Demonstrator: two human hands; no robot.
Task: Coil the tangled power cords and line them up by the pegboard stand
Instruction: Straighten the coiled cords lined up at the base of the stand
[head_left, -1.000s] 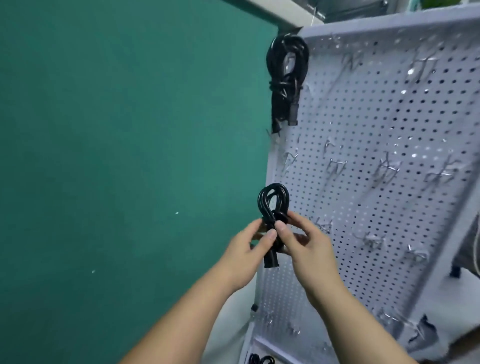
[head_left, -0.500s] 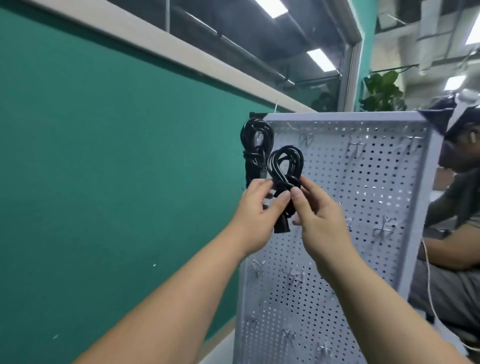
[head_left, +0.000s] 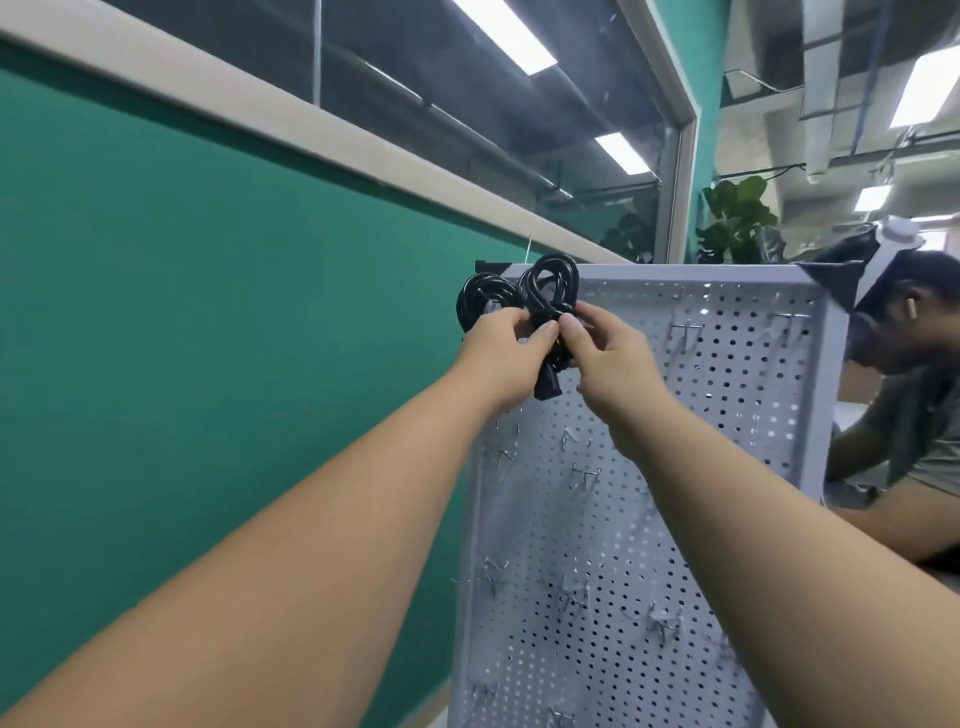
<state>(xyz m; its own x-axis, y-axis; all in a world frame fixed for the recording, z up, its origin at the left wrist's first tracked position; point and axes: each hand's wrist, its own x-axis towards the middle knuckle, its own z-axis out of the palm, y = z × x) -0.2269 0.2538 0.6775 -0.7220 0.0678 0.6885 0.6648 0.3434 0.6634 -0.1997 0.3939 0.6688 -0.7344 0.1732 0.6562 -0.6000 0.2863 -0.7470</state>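
Note:
I hold a coiled black power cord (head_left: 551, 291) up at the top left corner of the white pegboard stand (head_left: 675, 467). My left hand (head_left: 498, 353) and my right hand (head_left: 608, 358) both pinch the cord's wrapped middle, thumbs nearly touching. Its loop rises above my fingers and its plug (head_left: 546, 387) hangs below them. A second coiled black cord (head_left: 480, 301) hangs on the board's top left edge, just left of the held one and partly hidden by my left hand.
Several metal hooks (head_left: 685, 330) stick out of the pegboard. A green wall (head_left: 208, 338) runs along the left. A seated person (head_left: 914, 395) wearing a headset is behind the board at the right, with a potted plant (head_left: 737, 218) beyond.
Both hands have raised the coiled cord from the board's middle up to its top left corner, beside the hanging cord. My view has tilted upward.

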